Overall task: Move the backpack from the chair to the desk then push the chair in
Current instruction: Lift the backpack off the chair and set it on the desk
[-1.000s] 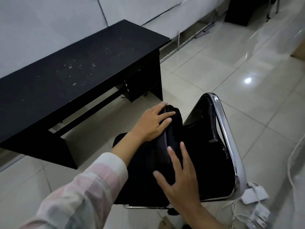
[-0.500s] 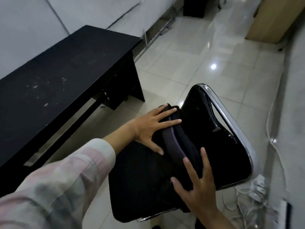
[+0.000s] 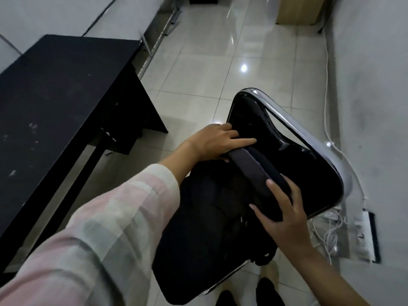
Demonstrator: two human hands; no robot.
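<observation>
A black backpack [image 3: 212,202] with a grey padded strip along its top stands on the seat of a black chair [image 3: 293,155] with a chrome frame. My left hand [image 3: 217,143] clasps the far end of the backpack's top, thumb under, fingers over. At the near end, my right hand [image 3: 281,214] closes around the padded edge with its fingers wrapped over it. The black desk [image 3: 50,102] stands to the left, its top bare and dusty, a short gap of floor away from the chair.
White cables and a power strip [image 3: 366,235] lie on the floor right of the chair, along a grey wall. A wooden cabinet [image 3: 298,12] stands at the far end of the tiled floor. My dark shoes [image 3: 269,292] show below the chair.
Both hands went from resting flat and open on the backpack to gripping its two ends. The view swung right, so the desk sits further left.
</observation>
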